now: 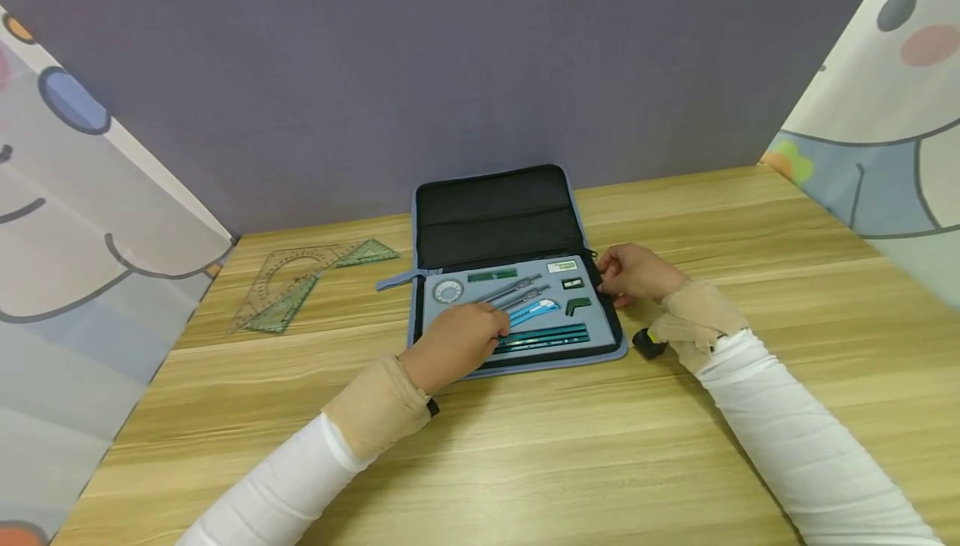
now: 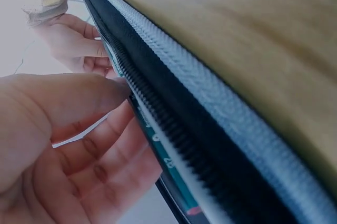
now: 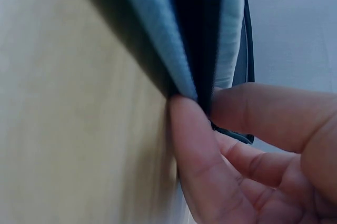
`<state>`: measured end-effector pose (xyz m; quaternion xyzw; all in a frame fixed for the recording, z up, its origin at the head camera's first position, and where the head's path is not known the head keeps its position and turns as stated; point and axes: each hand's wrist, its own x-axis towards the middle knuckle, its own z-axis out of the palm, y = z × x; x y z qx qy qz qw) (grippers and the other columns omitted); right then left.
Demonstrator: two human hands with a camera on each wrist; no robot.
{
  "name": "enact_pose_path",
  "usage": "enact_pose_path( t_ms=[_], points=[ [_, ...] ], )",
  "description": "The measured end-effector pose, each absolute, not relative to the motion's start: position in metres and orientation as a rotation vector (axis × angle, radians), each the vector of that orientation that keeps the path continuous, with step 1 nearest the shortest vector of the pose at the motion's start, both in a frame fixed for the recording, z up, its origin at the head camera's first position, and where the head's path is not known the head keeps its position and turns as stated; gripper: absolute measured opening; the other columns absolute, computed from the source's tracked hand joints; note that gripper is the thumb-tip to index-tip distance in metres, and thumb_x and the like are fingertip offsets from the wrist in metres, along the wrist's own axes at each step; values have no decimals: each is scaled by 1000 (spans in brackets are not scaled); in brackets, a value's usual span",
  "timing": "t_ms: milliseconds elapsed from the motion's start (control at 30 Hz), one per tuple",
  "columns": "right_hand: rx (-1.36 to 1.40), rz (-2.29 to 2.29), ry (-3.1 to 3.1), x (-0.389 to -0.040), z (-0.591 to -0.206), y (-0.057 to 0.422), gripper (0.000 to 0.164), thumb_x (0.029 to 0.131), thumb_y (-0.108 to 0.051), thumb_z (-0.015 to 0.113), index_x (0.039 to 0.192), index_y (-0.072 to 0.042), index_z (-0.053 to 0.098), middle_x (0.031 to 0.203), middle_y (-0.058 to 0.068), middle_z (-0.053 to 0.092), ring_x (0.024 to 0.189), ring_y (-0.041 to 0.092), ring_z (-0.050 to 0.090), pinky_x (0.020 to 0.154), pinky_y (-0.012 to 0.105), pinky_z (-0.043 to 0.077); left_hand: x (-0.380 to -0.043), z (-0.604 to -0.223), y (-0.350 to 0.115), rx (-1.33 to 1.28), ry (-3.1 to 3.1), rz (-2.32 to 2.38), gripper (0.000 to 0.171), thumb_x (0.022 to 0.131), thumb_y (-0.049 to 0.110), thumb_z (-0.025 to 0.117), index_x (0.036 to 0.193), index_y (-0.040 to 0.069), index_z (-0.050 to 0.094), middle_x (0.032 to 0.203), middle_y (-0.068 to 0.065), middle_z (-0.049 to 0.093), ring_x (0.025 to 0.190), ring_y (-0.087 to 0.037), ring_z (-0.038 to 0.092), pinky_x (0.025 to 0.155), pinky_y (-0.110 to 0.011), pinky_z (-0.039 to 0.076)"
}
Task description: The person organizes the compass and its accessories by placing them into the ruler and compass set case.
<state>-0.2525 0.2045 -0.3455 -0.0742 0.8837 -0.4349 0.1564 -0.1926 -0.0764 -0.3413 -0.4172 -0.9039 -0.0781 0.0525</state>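
A zippered drawing-set case [image 1: 495, 227] lies unfolded on the table, its lid leaning back. My left hand [image 1: 459, 338] reaches over the near left part of the tray. In the left wrist view its thumb [image 2: 79, 97] and curled fingers meet at a dark green pencil [image 2: 168, 162] beside the zipper; the fingers partly hide the grip. More green pencils [image 1: 551, 338] lie in the tray. At the case's right edge, my right hand [image 1: 636, 273] pinches the rim [image 3: 179, 50] between thumb and fingers. Compasses [image 1: 517, 286] and a blue cutter [image 1: 536, 311] lie near the left hand.
Also in the tray are a round dial-like piece [image 1: 447, 291], an eraser [image 1: 562, 266], a sharpener [image 1: 573, 283] and a green angled piece [image 1: 578, 306]. Transparent set squares [image 1: 285, 306] and a protractor [image 1: 288, 267] lie left on the wooden table [image 1: 540, 463]. A grey partition [image 1: 480, 71] stands behind.
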Motion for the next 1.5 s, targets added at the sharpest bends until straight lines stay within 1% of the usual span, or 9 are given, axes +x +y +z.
enact_pose_path(
  t_ms=[267,533,733,1067,1500],
  points=[
    [-200,-1226,2542,-254,-347,206,29,83,8,58,108,14,44,80,9,46,61,13,52,56,24,55,-193,-341,-75,-1268,-2737,-243,15,84,0,68,97,7,69,95,-6,66,86,-18,65,70,-25,54],
    [-218,-1220,2546,-254,-348,207,29,84,8,58,108,14,44,79,9,46,60,13,53,55,25,55,-192,-342,-71,-1222,-2743,-205,13,84,1,68,96,7,70,92,-5,67,84,-17,65,67,-25,55],
    [-225,-1199,2564,-254,-346,207,27,84,7,58,108,13,45,79,9,46,59,13,54,55,25,54,-189,-342,-68,-1180,-2730,-230,16,84,-3,65,95,5,71,92,-7,68,85,-19,66,69,-25,55],
    [-219,-1190,2560,-254,-347,206,27,84,8,58,107,13,45,78,9,47,59,13,54,55,25,54,-185,-343,-65,-1120,-2738,-164,18,84,-4,62,95,7,71,92,-6,68,81,-19,66,61,-27,56],
    [-226,-1190,2550,-255,-347,207,30,85,6,58,110,14,44,81,10,47,62,13,53,56,25,55,-186,-346,-63,-1106,-2726,-124,16,86,-3,63,92,8,72,87,-6,67,77,-18,66,58,-26,55]
  ],
)
